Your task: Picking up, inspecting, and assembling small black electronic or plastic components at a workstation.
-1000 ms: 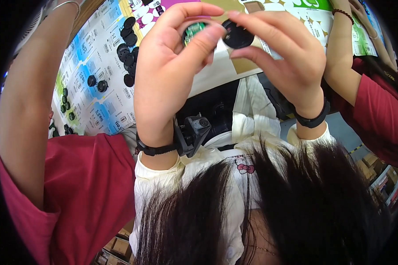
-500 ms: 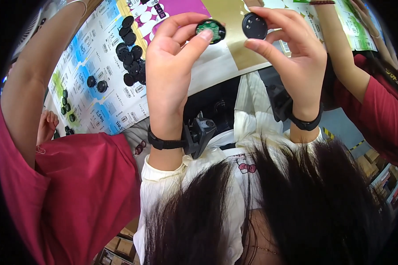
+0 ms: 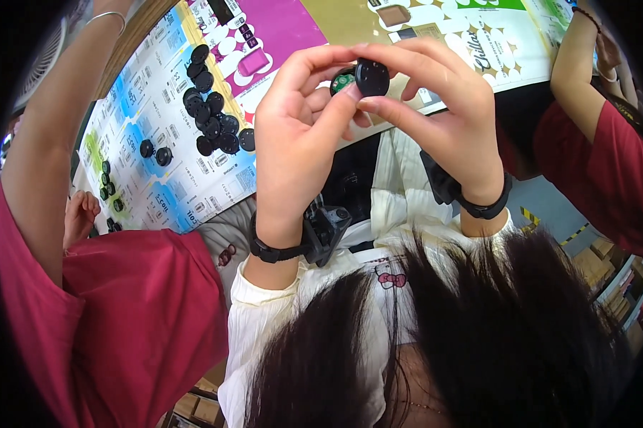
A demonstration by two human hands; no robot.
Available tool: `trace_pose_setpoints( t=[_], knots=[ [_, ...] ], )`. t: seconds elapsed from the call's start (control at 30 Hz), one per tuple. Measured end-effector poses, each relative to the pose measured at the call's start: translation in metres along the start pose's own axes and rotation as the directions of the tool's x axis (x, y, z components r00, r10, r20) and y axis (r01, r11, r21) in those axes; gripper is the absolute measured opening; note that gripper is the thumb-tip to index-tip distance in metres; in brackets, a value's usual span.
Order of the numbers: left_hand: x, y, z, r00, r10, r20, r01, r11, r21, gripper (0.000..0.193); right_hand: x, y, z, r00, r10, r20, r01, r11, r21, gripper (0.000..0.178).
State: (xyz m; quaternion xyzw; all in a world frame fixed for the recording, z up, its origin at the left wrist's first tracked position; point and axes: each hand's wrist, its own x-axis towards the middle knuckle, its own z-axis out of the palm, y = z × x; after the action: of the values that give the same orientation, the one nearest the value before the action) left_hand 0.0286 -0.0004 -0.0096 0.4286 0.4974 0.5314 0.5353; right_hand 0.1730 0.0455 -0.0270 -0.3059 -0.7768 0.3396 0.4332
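Between the thumb and fingers of my left hand (image 3: 300, 128) is a round black case half with a green circuit board (image 3: 343, 82) inside it. My right hand (image 3: 443, 107) pinches a round black cover (image 3: 372, 77) by its edges. The cover stands on edge close against the circuit-board half and partly hides it; whether they touch I cannot tell. Both hands are held above the table's near edge, fingertips almost meeting.
A pile of black round covers (image 3: 211, 118) lies on the printed table covering (image 3: 186, 160), left of my hands. Two black round parts (image 3: 155, 152) sit farther left, and several more (image 3: 107, 182) near a co-worker's hand (image 3: 80, 214). Co-workers in red sit on both sides.
My hands have come together and slightly lower. The cover in my right hand has moved left, from well apart to right up against the circuit-board half in my left.
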Motion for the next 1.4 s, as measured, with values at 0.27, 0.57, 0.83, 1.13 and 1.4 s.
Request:
trace_pose_setpoints(
  t=[0.27, 0.57, 0.83, 1.13, 1.4],
  knots=[
    [0.003, 0.0, 0.006, 1.0, -0.012, -0.023, 0.008, 0.988, -0.152, 0.024, 0.009, -0.005, -0.002, 0.988, -0.126, -0.085, 0.111, 0.981, -0.159, 0.037],
    [-0.003, 0.005, 0.005, 0.996, -0.01, 0.093, 0.04, 0.946, -0.321, 0.036, 0.006, -0.006, 0.003, 0.973, -0.217, -0.075, 0.203, 0.966, -0.163, 0.038],
    [-0.004, 0.009, -0.009, 0.979, 0.02, 0.205, 0.031, 0.97, -0.243, 0.044, 0.024, -0.047, -0.012, 0.977, 0.068, 0.203, 0.005, 0.94, -0.342, 0.038],
    [-0.004, 0.007, -0.006, 0.987, -0.005, 0.163, 0.04, 0.977, -0.211, 0.046, 0.015, -0.046, -0.024, 0.96, 0.268, 0.082, -0.276, 0.955, 0.108, 0.038],
    [-0.007, 0.01, -0.004, 0.993, -0.02, 0.114, 0.042, 0.979, -0.198, 0.044, 0.011, -0.036, -0.012, 0.993, 0.011, 0.116, 0.008, 0.986, -0.166, 0.038]
  ],
)
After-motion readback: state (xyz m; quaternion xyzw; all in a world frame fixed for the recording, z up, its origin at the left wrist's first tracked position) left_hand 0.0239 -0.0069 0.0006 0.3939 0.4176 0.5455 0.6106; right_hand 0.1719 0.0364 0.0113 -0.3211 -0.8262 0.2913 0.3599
